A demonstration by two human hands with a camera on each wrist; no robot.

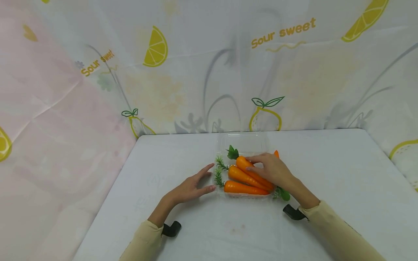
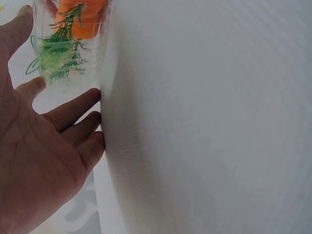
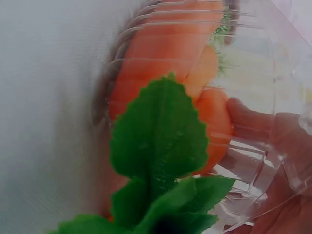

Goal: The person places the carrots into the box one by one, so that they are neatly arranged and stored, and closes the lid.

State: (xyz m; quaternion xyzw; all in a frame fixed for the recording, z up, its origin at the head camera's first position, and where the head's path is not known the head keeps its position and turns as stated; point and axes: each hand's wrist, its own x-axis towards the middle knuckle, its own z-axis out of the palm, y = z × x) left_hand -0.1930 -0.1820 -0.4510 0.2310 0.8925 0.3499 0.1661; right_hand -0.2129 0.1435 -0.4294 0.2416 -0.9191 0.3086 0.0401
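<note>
Orange toy carrots with green tops lie in a clear plastic clamshell box (image 1: pixel 241 135). The front carrot (image 1: pixel 245 187) and the middle carrot (image 1: pixel 245 177) rest side by side, leafy ends to the left. My right hand (image 1: pixel 274 169) pinches the rearmost carrot (image 1: pixel 243 163) between thumb and fingers. Under that wrist, green leaves (image 1: pixel 284 194) and an orange tip (image 1: pixel 276 153) show at the box's right side; the hand hides what lies between. My left hand (image 1: pixel 191 188) is spread at the box's left side, fingertips (image 2: pixel 92 97) right by its wall.
The box's lid is folded back toward the rear edge of the white table (image 1: pixel 173 159). Behind hangs a cloth (image 1: pixel 202 79) printed with lemons. A black curved piece is at each wrist, a left one (image 1: pixel 172 229) and a right one (image 1: pixel 293 212).
</note>
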